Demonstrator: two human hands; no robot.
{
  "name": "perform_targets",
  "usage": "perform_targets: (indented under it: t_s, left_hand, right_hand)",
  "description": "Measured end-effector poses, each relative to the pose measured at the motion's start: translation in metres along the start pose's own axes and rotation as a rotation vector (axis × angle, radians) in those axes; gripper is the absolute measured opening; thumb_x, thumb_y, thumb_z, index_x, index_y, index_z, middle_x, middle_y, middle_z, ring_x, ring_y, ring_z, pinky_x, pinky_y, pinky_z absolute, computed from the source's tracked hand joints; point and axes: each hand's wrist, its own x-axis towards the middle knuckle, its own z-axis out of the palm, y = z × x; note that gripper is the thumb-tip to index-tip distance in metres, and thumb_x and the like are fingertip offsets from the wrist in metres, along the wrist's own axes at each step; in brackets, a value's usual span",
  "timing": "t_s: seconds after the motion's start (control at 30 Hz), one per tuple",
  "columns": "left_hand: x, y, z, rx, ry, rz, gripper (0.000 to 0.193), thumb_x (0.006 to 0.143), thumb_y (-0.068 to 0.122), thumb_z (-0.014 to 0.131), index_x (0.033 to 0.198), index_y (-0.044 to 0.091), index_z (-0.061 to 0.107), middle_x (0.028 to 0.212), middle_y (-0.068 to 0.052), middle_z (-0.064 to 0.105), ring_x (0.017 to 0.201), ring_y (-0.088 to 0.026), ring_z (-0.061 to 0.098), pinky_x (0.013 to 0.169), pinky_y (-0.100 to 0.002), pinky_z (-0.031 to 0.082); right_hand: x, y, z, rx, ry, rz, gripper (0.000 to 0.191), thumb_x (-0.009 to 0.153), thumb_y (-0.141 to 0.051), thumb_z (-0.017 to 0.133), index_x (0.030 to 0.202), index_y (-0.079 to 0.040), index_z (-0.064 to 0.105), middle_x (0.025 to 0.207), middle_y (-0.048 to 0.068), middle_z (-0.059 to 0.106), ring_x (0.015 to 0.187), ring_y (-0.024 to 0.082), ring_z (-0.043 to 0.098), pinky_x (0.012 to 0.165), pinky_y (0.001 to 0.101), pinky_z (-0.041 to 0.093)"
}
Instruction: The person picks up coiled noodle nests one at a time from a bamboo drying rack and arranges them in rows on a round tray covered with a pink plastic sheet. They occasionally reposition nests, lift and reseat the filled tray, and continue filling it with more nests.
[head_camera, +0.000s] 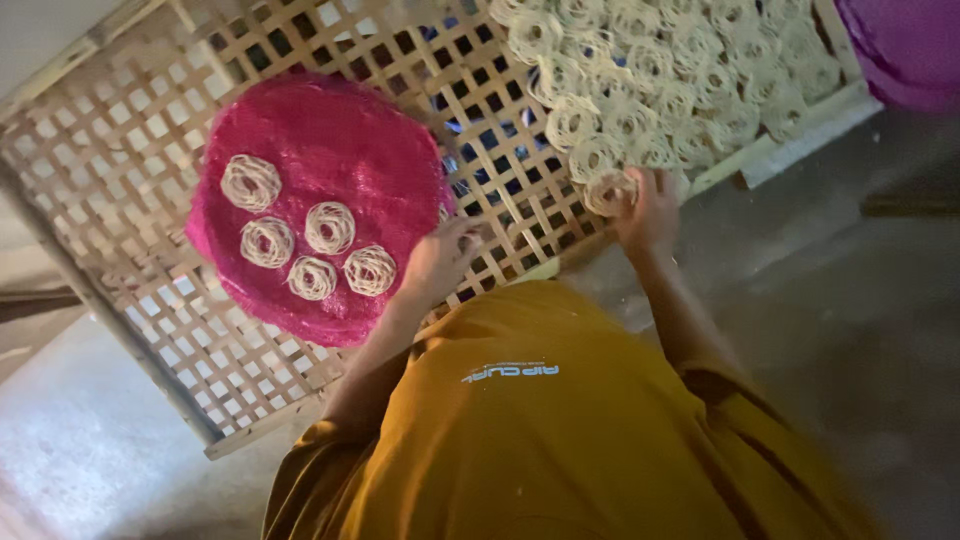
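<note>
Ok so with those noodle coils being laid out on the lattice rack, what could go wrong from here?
The right hand is at a coil on the very edge of the bamboo rack, so the coil could slip off onto the floor. The left hand grips only the rim of the pink tray; if the tray tips, its five loose coils might slide. The packed coils touch and may stick together.

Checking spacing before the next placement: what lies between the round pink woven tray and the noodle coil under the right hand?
Head view: only bare bamboo lattice rack lies between the round pink woven tray and noodle coil; left hand grips the tray's edge.
</note>
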Motion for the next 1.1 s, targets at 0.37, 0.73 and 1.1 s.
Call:
perform_targets:
  t_s: [0.37, 0.73, 1.1]
  left_hand:
    - [-0.02, -0.213, -0.135, 0.247, 1.214, -0.244, 0.054, 0.09, 0.018, 0.068, 0.143, 0.008, 0.061, 0.144, -0.016, 0.051, 0.136, -0.036, 0.046, 0.111, -0.049, 0.043]
    - [0.044, -0.228, -0.185, 0.16, 1.214, -0.603, 0.02, 0.087, 0.036, 0.072, 0.096, 0.018, 0.072, 0.115, -0.01, 0.064, 0.117, -0.034, 0.059, 0.097, -0.052, 0.047]
    - [0.052, -0.241, -0.205, -0.018, 1.071, -0.62, 0.014, 0.086, 0.031, 0.073, 0.09, 0.018, 0.076, 0.09, -0.014, 0.074, 0.087, -0.037, 0.071, 0.075, -0.051, 0.057]
  right_hand:
    - [0.057, -0.098, 0.065, 0.279, -0.049, -0.467, 0.02, 0.111, -0.007, 0.062, 0.13, -0.004, 0.061, 0.131, 0.017, 0.052, 0.088, 0.024, 0.059, 0.07, 0.0367, 0.053]
    - [0.083, -0.265, 0.141, 0.578, -0.208, -0.842, 0.019, 0.101, 0.002, 0.066, 0.12, -0.002, 0.066, 0.125, 0.013, 0.057, 0.099, 0.02, 0.066, 0.076, 0.0248, 0.063]
    - [0.122, -0.337, 0.185, 0.754, -0.497, -0.781, 0.018, 0.099, 0.003, 0.064, 0.116, -0.003, 0.064, 0.116, 0.008, 0.057, 0.084, 0.012, 0.062, 0.065, 0.0238, 0.056]
